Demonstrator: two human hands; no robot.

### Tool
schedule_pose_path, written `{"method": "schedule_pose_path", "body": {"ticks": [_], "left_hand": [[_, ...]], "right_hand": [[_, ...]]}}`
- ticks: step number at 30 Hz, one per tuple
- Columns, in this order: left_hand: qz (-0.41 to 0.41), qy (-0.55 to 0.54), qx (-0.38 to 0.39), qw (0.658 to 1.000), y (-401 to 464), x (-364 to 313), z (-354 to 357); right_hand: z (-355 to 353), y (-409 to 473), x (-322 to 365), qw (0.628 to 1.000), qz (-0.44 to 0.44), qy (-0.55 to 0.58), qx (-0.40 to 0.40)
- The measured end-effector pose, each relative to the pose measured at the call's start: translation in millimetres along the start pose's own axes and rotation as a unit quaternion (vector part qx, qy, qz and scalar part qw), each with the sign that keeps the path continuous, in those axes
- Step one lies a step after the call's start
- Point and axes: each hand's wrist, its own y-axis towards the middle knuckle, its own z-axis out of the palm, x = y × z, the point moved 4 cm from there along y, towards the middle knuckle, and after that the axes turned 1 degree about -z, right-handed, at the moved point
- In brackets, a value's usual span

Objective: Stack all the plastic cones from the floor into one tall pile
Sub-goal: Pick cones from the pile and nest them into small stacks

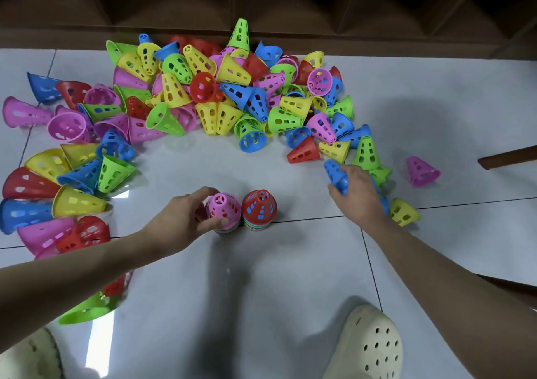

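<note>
Centre of frame, white tile floor: two short stacks side by side, nearly touching. Left hand grips the pink-topped stack, thumb and fingers curled round its top cone. Red-topped stack stands free. Right hand, right of centre, fingers curled round a blue cone. Loose cones heaped across the upper frame and down the left edge. Cream clog lower right.

No readable text, labels or numbers appear.
</note>
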Motion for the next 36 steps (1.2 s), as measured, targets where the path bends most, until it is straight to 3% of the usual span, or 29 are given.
{"method": "schedule_pose_path", "body": {"ticks": [7, 10, 12, 14, 17, 19, 20, 25, 27, 31, 33, 36], "left_hand": [[0.007, 0.003, 0.032, 0.999, 2, 3, -2], [0.004, 0.005, 0.051, 0.999, 4, 1, -5], [0.005, -0.003, 0.051, 0.999, 4, 2, -7], [0.011, -0.011, 0.053, 0.998, 4, 2, -8], [0.004, -0.01, 0.06, 0.998, 3, 2, -9], [0.003, -0.001, 0.066, 0.998, 3, 1, -10], [0.003, 0.004, 0.069, 0.998, 3, 1, -10], [-0.003, 0.06, 0.066, 0.996, -8, 8, -20], [-0.014, 0.143, 0.039, 0.989, -18, 19, -28], [-0.079, 0.402, 0.002, 0.912, -38, 53, -50], [-0.124, 0.424, 0.013, 0.897, -50, 75, -60], [-0.15, 0.4, 0.038, 0.903, -65, 103, -67]], "right_hand": [[10, 41, 13, 0.968, 0.046, -0.218, 0.114], [16, 41, 23, 0.959, 0.054, -0.243, 0.136], [17, 36, 32, 0.975, 0.102, -0.146, 0.135], [11, 27, 48, 0.976, 0.171, 0.09, 0.102], [0, 7, 88, 0.88, 0.159, 0.438, 0.094], [-8, -9, 117, 0.81, 0.119, 0.563, 0.113], [-13, -17, 129, 0.797, 0.095, 0.586, 0.11], [-12, -46, 160, 0.866, -0.031, 0.491, 0.083], [-3, -53, 162, 0.892, -0.07, 0.436, 0.092], [15, -63, 153, 0.929, -0.076, 0.35, 0.097], [21, -66, 145, 0.934, -0.074, 0.335, 0.096], [28, -67, 137, 0.94, -0.073, 0.316, 0.106]]}}
